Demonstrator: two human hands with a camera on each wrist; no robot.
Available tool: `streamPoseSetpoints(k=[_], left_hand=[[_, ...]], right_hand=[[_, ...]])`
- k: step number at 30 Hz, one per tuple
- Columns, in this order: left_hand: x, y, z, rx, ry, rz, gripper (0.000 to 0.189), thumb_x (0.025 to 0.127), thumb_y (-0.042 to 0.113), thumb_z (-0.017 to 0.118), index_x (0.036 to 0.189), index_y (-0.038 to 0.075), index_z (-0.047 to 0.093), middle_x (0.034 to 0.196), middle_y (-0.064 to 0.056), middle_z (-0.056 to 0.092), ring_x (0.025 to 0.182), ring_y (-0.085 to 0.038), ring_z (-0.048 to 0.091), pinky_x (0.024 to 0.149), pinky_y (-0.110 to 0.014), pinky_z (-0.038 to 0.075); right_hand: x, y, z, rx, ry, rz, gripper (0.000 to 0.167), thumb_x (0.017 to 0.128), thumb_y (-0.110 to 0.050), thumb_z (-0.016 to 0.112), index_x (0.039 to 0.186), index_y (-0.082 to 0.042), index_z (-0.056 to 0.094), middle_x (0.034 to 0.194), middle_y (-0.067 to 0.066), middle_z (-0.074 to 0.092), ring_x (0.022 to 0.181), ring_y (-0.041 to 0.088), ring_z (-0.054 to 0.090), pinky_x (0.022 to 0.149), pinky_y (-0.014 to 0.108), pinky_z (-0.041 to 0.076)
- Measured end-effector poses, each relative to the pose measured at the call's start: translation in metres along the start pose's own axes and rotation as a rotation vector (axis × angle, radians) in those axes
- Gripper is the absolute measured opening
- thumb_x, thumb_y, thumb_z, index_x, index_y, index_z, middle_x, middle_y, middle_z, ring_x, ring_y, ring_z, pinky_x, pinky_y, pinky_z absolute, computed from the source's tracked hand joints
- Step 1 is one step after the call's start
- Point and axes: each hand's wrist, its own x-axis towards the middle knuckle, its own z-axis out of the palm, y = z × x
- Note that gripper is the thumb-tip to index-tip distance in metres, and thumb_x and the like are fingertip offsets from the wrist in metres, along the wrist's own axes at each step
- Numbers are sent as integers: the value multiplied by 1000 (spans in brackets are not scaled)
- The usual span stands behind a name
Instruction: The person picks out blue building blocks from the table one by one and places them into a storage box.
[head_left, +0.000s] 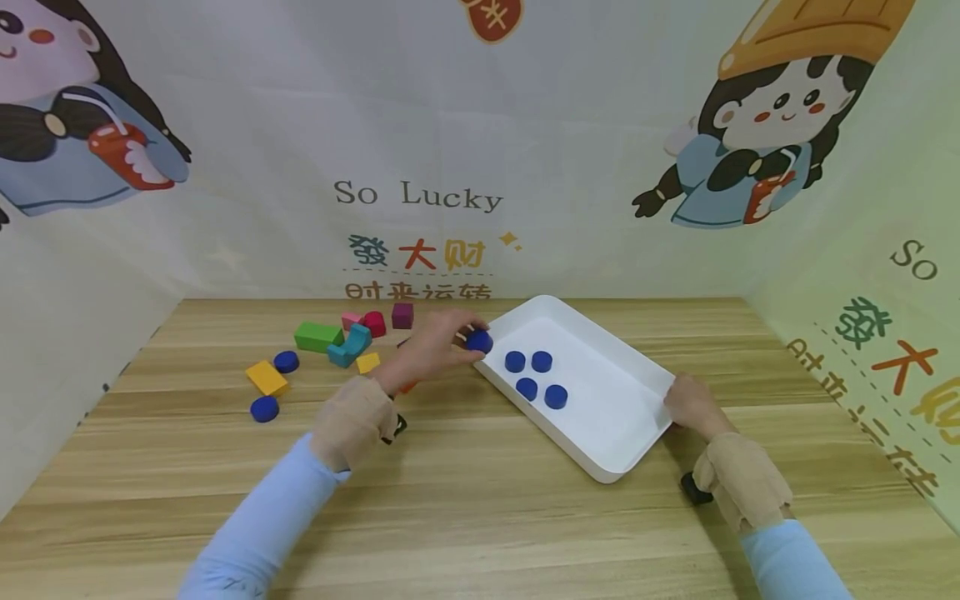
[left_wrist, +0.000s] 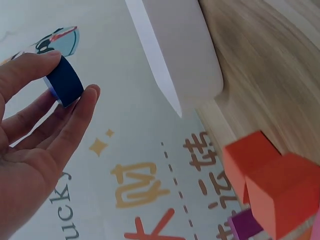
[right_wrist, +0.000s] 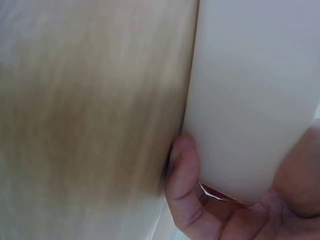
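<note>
Blue sleeve (head_left: 258,517) foremost — tray (head_left: 603,400) slants lengthwise, far left to near right.

Plain blue disc (head_left: 479,341), white tray (head_left: 603,387), streaked tan tabletop (head_left: 457,525), 2 light-blue sleeves (head_left: 266,508)
</note>
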Motion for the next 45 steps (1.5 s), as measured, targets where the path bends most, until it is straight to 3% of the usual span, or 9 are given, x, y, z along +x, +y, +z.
streamPoseSetpoints(k=[10,16,24,32,45], left_hand=[[12,15,16,38,-27,121,33,78,7,66,108,-4,57,105,-14,60,93,-22,59,76,-24,49],[17,23,23,38,-51,133,35,79,7,66,111,-3,57,107,-14,59,93,-21,59,76,-21,49],[23,32,29,35,-75,175,35,80,4,64,112,-6,54,108,-17,59,94,-23,59,76,-20,49],[27,38,38,51,-64,210,33,79,4,65,110,-5,56,107,-16,59,94,-23,59,76,-20,49],[33,47,55,50,-129,264,33,80,5,64,109,-7,56,103,-16,58,89,-22,58,74,-27,50]], right_hand=[[1,1,6,-26,42,-23,13,61,-22,68,55,-18,56,65,3,52,64,26,44,42,42,37],[2,2,7,-21,33,-17,11,68,-20,65,58,-17,58,67,3,53,64,26,44,42,42,37],[4,2,4,-12,-34,-14,19,59,-30,73,64,-15,62,70,5,54,67,27,45,45,44,40],[4,2,4,2,-21,5,15,63,-27,71,63,-15,62,69,5,53,67,27,45,44,43,39],[6,4,9,-20,-12,-4,17,61,-30,71,60,-16,60,65,4,52,62,26,45,41,42,35]])
